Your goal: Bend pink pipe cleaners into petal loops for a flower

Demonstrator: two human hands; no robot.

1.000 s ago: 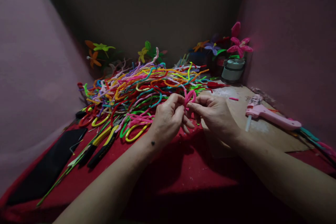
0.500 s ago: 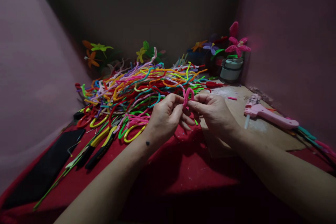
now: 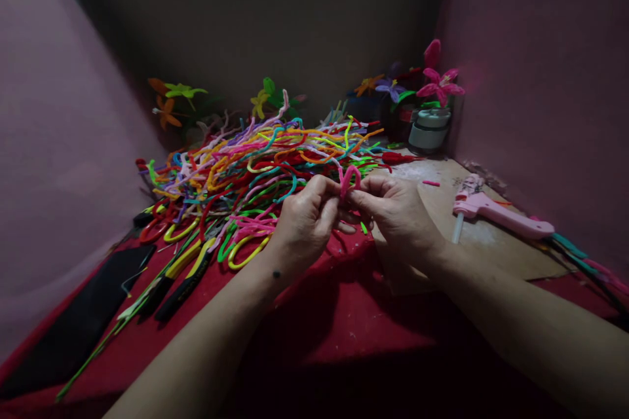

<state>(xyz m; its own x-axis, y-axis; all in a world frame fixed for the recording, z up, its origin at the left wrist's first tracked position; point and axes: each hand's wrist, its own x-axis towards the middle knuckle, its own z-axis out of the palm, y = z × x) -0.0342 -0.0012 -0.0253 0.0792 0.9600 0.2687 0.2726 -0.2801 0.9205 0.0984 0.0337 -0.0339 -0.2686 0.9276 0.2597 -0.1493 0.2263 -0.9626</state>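
Observation:
A pink pipe cleaner (image 3: 350, 178) is bent into a narrow loop that stands up between my hands. My left hand (image 3: 310, 213) pinches its lower left side with thumb and forefinger. From the right, my right hand (image 3: 393, 209) grips the loop's base, its fingertips close against those of the left. The lower ends of the pipe cleaner are hidden by my fingers. Just behind the hands lies a big tangled heap of pipe cleaners (image 3: 265, 150) in many colours.
A pink glue gun (image 3: 506, 213) lies on a tan board (image 3: 515, 255) at right. Left are yellow-and-black pliers (image 3: 189, 272), scissors (image 3: 248, 252) with yellow handles and a black flat case (image 3: 83, 314). Pipe-cleaner flowers (image 3: 441, 86) stand at the back, one above a grey jar (image 3: 430, 131).
Both hands keep hold of the pink loop, with fingertips slightly shifted and the left fingers curled in more. The whole scene sits a little further left as the view turns.

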